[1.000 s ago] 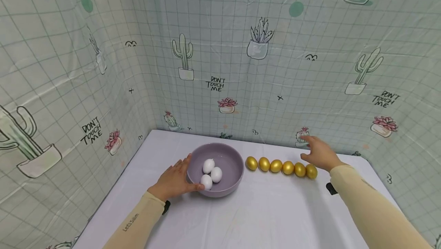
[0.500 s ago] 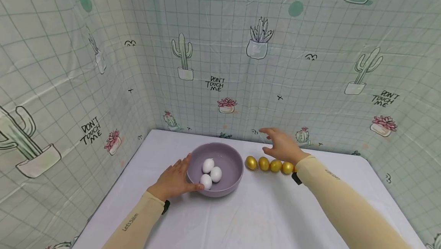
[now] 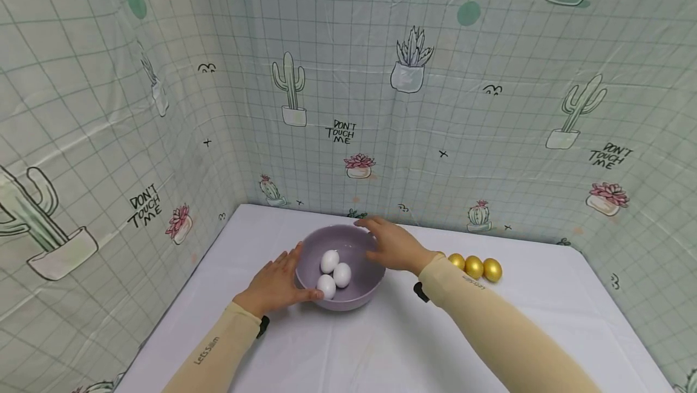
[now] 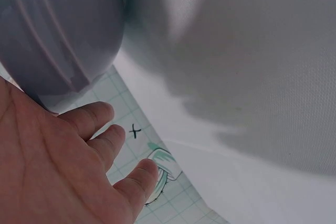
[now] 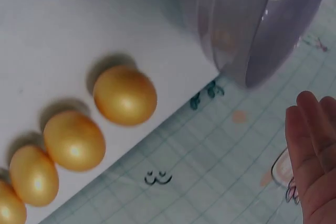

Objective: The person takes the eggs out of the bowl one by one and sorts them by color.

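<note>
On the white table stands a mauve bowl with three white eggs grouped toward its left side. My left hand rests against the bowl's left side, thumb along the front rim and fingers extended. From the left wrist, its fingers reach past the bowl's outer wall without curling round it. Over the bowl's right rim hovers my right hand, fingers extended and nothing held. The right wrist view shows that hand apart from the bowl. Several golden eggs sit in a row nearby.
To the right, the golden egg row is partly hidden by my right forearm in the head view. A gridded cactus-print curtain rises behind and along the sides of the white table.
My right hand has swept left from above the far right end of the golden egg row to the bowl's right rim. The left hand, the bowl and the white eggs have stayed put.
</note>
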`<state>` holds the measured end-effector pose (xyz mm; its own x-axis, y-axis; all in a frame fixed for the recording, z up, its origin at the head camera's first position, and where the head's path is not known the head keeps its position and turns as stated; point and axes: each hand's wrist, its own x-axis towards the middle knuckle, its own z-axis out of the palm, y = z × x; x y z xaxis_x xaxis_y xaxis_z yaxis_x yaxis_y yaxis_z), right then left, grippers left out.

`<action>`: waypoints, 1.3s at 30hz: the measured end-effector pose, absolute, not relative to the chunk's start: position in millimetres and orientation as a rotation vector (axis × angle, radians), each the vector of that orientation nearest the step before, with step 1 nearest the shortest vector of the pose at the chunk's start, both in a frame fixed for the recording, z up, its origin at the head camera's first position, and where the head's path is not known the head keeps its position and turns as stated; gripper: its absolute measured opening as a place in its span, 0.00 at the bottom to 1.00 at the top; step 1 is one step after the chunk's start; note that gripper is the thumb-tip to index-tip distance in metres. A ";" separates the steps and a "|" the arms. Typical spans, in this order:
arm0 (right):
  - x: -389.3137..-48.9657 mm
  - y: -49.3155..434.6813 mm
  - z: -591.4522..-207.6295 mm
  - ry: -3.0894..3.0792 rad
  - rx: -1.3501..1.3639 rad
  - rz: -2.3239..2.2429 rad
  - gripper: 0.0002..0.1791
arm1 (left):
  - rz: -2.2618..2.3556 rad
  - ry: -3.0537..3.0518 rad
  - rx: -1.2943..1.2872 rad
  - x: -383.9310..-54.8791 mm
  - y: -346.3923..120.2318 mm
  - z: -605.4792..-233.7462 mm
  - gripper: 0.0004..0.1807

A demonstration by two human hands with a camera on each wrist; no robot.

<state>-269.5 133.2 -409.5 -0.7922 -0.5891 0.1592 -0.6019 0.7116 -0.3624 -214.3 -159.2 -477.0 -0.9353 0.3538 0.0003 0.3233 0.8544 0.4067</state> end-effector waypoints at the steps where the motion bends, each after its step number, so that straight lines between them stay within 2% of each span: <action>1: -268.3 129.6 -411.5 -2.878 1.013 0.617 0.35 | 0.622 2.952 0.538 -214.3 -159.3 -477.0 0.68; 19: -253.3 86.6 -450.6 -3.042 0.997 0.351 0.38 | 0.620 2.957 0.551 -213.0 -158.9 -474.6 0.68; 32: -252.3 80.4 -464.4 -2.971 1.101 0.317 0.25 | 0.631 2.970 0.558 -212.3 -158.2 -472.8 0.68; 39: -253.1 76.7 -465.4 -3.001 1.048 0.297 0.24 | 0.631 2.970 0.566 -212.7 -158.7 -473.9 0.67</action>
